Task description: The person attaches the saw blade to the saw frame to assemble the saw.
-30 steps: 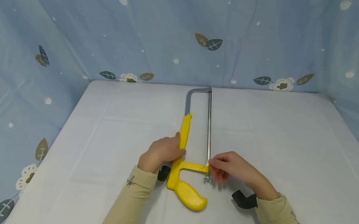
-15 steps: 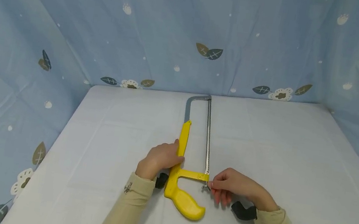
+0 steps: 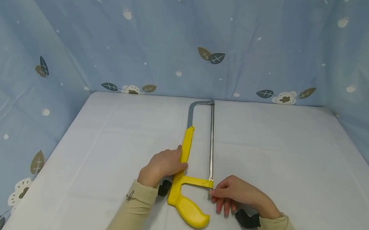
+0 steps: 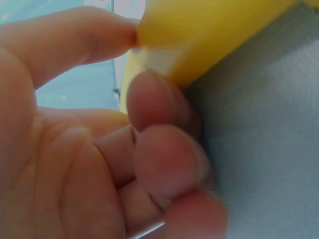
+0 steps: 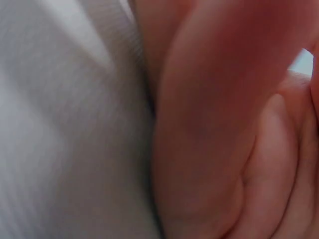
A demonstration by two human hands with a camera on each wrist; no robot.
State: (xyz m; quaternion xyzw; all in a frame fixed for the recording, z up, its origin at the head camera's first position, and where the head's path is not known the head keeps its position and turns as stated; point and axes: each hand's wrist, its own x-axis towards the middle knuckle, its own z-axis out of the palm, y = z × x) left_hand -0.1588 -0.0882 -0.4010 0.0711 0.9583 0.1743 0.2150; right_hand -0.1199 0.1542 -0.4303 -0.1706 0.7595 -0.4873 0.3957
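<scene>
A hacksaw (image 3: 192,212) with a yellow handle and a grey front frame lies flat on the white cloth in the head view. Its thin metal blade (image 3: 211,143) runs along the right side. My left hand (image 3: 165,164) grips the yellow frame above the handle, its thumb and fingers also against the yellow part (image 4: 194,35) in the left wrist view. At the yellow crosspiece's right end, my right hand (image 3: 239,192) pinches the wing nut, which the fingertips mostly hide. Only curled fingers (image 5: 209,109) and pale cloth fill the right wrist view.
White cloth (image 3: 124,129) covers the table around the saw. A blue patterned curtain (image 3: 169,28) stands along the back and both sides. Black wrist-worn pieces sit under each wrist, the right one (image 3: 247,219) close to the cloth.
My right hand has moved from beside the blade's near end down to the wing nut and now pinches it. The left hand keeps its grip on the frame. The head view has tilted slightly upward.
</scene>
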